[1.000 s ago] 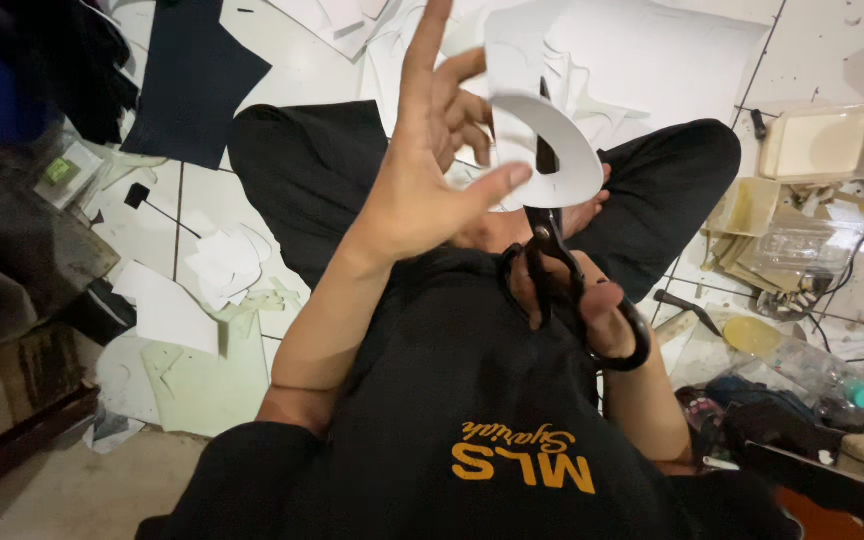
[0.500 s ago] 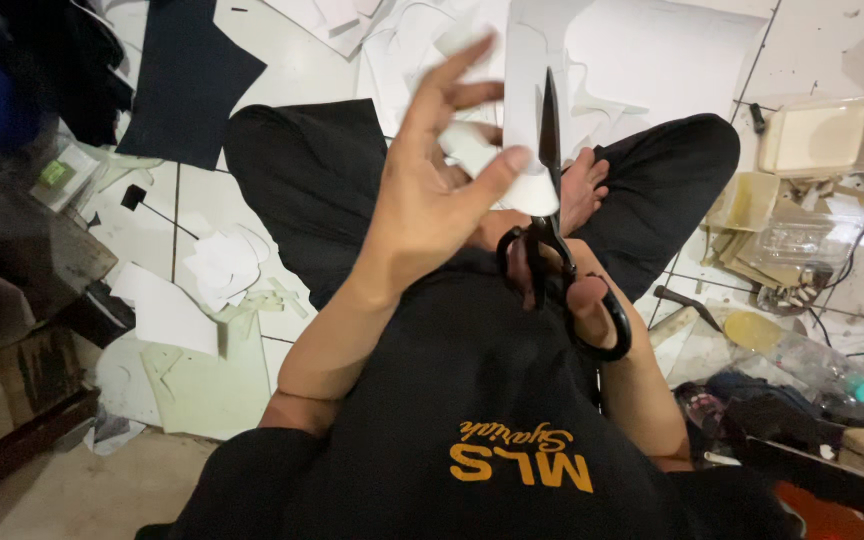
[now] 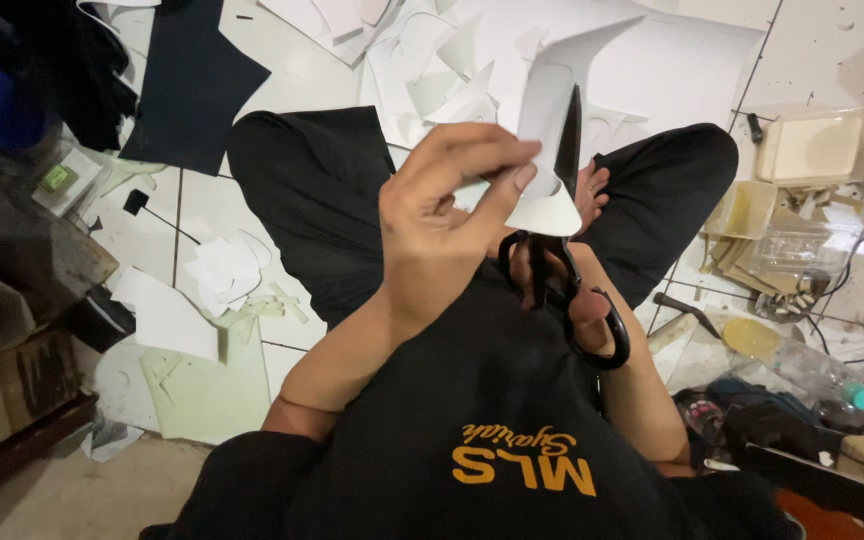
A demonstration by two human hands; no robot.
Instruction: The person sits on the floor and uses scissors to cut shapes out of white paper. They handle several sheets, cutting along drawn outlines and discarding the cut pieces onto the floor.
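My left hand (image 3: pixel 442 220) pinches a curved white paper piece (image 3: pixel 552 110) between thumb and fingertips, holding it up over my crossed legs in black trousers. My right hand (image 3: pixel 572 295) grips the handles of black scissors (image 3: pixel 564 240), partly hidden behind the left hand. The scissor blades point up along the right edge of the paper piece and touch it. I sit on a white tiled floor in a black shirt.
White paper offcuts (image 3: pixel 422 60) and a large white sheet (image 3: pixel 672 70) lie ahead on the floor. A black sheet (image 3: pixel 187 90) lies at left. Cream plastic containers (image 3: pixel 812 150), a clear bottle (image 3: pixel 812 375) and cables clutter the right. A cardboard box (image 3: pixel 22 385) sits at lower left.
The left hand's spread fingers have curled into a pinch on the paper. The paper piece has turned, and the scissor blades now stand upright against its edge.
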